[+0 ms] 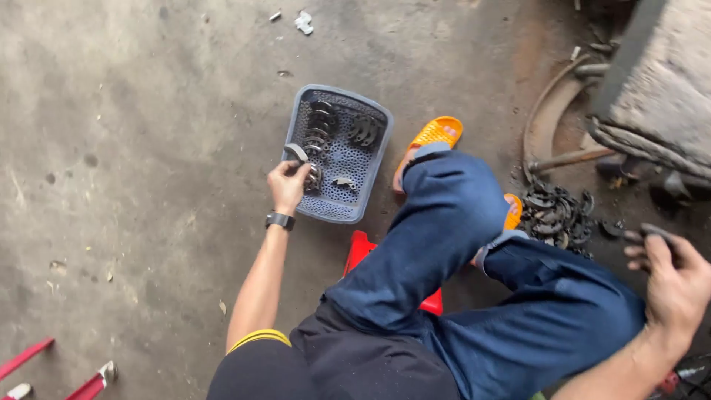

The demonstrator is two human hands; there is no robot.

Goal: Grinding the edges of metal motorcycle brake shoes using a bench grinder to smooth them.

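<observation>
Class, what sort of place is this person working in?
Probably a repair workshop floor: stained concrete floor, a pile of dark curved metal parts, and more in a grey plastic basket where the left hand places one.

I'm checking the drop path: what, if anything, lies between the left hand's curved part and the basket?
Nothing visible. The left hand holds the curved metal part right at the grey perforated basket, over its near-left edge, beside parts already inside.

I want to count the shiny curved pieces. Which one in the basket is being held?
The pale curved piece at the basket's left rim, pinched by the left hand; the others lie loose.
</observation>
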